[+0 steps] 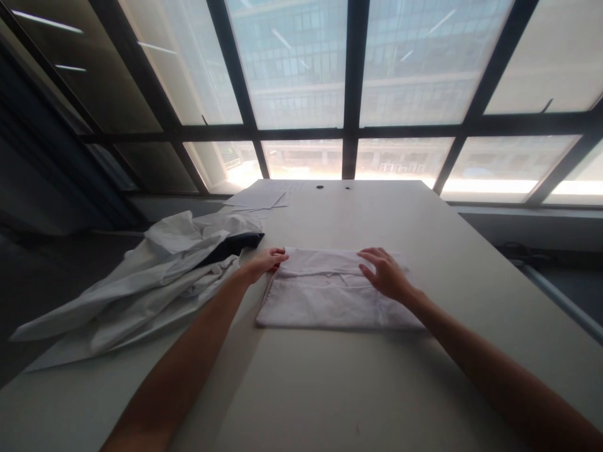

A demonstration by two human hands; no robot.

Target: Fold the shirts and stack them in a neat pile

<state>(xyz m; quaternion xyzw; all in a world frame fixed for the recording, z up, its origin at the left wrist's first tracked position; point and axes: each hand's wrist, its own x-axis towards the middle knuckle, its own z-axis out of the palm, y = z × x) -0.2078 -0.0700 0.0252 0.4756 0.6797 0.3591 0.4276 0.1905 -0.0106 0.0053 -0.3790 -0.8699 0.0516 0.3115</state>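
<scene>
A white garment [320, 304], folded into a flat rectangle, lies on the table in front of me. What sort of garment it is, the folds do not let me tell. At its far left corner my left hand [268, 260] is closed, thumb and fingers pinching the edge. My right hand [387, 276] rests over the right part of the garment, fingers bent and apart, touching the far folded strip. A short crosswise fold opening runs between the two hands. My right forearm hides the garment's near right corner.
A crumpled heap of white cloth [155, 295] with a dark piece [230, 247] in it lies left, hanging over the table edge. Sheets of paper [257, 199] lie at the far left of the white table [301, 389]. Large windows stand behind.
</scene>
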